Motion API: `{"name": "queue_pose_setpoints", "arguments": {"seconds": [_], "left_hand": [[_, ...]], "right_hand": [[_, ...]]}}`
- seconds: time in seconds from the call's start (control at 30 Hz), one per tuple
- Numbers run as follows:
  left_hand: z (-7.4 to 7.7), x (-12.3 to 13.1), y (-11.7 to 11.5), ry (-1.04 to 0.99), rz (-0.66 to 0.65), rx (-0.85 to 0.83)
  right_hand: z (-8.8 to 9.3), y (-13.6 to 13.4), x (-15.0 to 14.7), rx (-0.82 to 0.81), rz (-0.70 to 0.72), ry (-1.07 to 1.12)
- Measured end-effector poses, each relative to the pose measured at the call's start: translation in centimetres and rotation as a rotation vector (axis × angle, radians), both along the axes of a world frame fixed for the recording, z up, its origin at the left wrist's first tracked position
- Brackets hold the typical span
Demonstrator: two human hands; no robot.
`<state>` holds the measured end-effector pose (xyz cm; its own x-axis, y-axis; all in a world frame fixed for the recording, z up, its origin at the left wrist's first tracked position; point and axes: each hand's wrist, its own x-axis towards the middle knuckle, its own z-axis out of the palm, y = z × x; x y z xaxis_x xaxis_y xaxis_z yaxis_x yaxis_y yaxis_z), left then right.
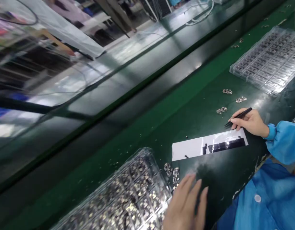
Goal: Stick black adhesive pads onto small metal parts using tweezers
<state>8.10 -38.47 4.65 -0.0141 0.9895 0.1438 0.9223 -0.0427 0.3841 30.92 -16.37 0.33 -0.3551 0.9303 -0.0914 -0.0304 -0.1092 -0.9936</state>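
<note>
My right hand [248, 123] is closed around black tweezers [238, 117], whose tips point down to the left. Just below them, a white glossy strip [188, 147] with black pieces along its lower edge lies flat, and my right fingertips are at its upper edge. My left hand [183, 204], slightly blurred, is open with fingers apart at the bottom of the view. Beyond its fingertips lie small metal parts [175, 175], one partly hidden by the hand. Beside it stands a clear plastic tray [147, 153] filled with many similar parts.
Another clear compartment tray [277, 93] with parts sits at the upper right. Between it and the strip are a few loose metal parts [221, 110]. Tiny bits dot the green tabletop [186, 111]. A raised metal ledge [138, 68] runs along the far side.
</note>
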Motion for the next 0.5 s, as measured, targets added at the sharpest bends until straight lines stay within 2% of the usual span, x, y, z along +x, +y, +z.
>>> {"name": "queue_pose_setpoints", "arguments": {"seconds": [0.03,0.1,0.2,0.37,0.5], "left_hand": [[-0.8,1.8,1.3,0.005,-0.06,0.016],[-2.1,3.8,3.6,0.039,-0.08,0.031],[-3.6,4.2,5.6,0.119,-0.014,0.05],[-5.4,3.7,5.5,0.14,-0.081,0.066],[-5.3,4.4,5.3,0.135,-0.085,0.085]], "right_hand": [[0.3,0.1,0.2,-0.002,-0.013,0.025],[1.2,0.2,0.6,0.009,-0.022,0.046],[2.4,0.3,1.2,0.024,0.035,0.017],[2.8,0.0,2.3,-0.033,0.126,-0.02],[1.8,-0.2,3.4,-0.081,0.147,-0.051]]}}
